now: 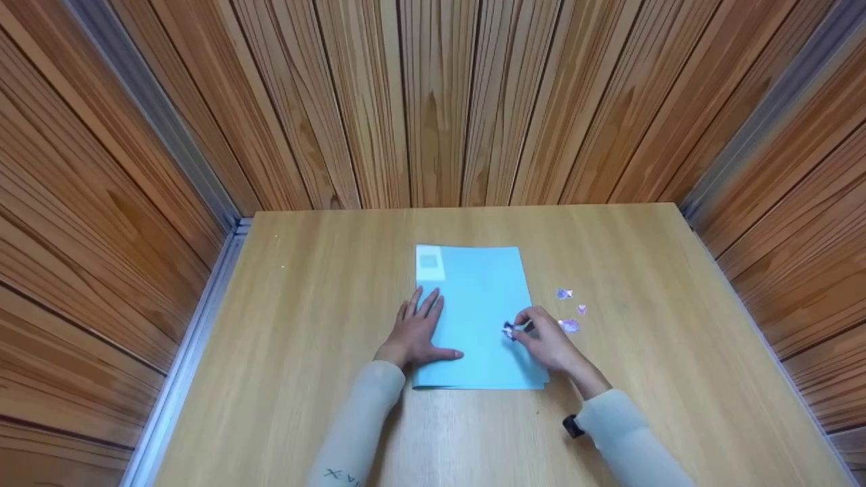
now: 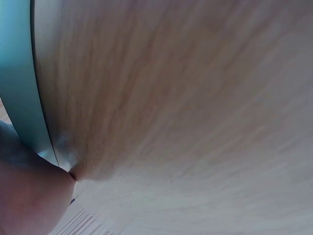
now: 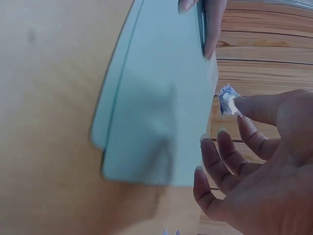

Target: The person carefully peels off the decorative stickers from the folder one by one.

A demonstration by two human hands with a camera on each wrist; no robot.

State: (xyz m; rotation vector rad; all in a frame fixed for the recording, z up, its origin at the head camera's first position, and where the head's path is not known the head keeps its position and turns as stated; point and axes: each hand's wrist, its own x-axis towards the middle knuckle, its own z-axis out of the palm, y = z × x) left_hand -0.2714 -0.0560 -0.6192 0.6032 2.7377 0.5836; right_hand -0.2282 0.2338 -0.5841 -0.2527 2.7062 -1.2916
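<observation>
A light blue folder (image 1: 477,297) lies on the table with a white label (image 1: 430,262) at its upper left corner. My left hand (image 1: 416,338) rests on the folder's left side, fingers spread and thumb out. Over its right side, my right hand (image 1: 548,341) pinches a small blue-and-white scrap (image 3: 227,100) between thumb and index finger; its edge looks jagged. The right wrist view shows the other fingers of the right hand (image 3: 259,156) loosely bent. In the left wrist view only the folder's edge (image 2: 22,73) and part of the left hand (image 2: 34,200) appear.
To the right of the folder lie several small purple-and-white scraps, among them an upper one (image 1: 564,293), a tiny one (image 1: 581,309) and one beside the right hand (image 1: 570,325). Wood-plank walls (image 1: 440,101) enclose the back and sides of the wooden table (image 1: 325,270).
</observation>
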